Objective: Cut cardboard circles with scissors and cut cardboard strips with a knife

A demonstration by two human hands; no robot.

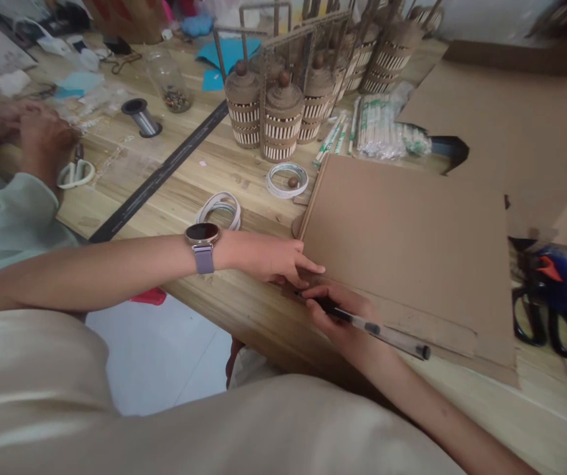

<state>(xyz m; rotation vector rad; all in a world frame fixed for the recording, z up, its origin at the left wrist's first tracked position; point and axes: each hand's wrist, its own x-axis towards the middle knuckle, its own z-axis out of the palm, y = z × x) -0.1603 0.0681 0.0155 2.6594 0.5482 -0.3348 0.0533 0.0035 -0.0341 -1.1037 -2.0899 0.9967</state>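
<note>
Clasping a slim black-and-clear pen (375,328), the right hand (347,330) sits beside the left hand (268,254), spread at flat brown cardboard's (402,231) edge.

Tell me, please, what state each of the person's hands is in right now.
Left hand: fingers at the cardboard's near-left corner; whether it grips anything cannot be told.
Right hand: closed around a pen.
</note>
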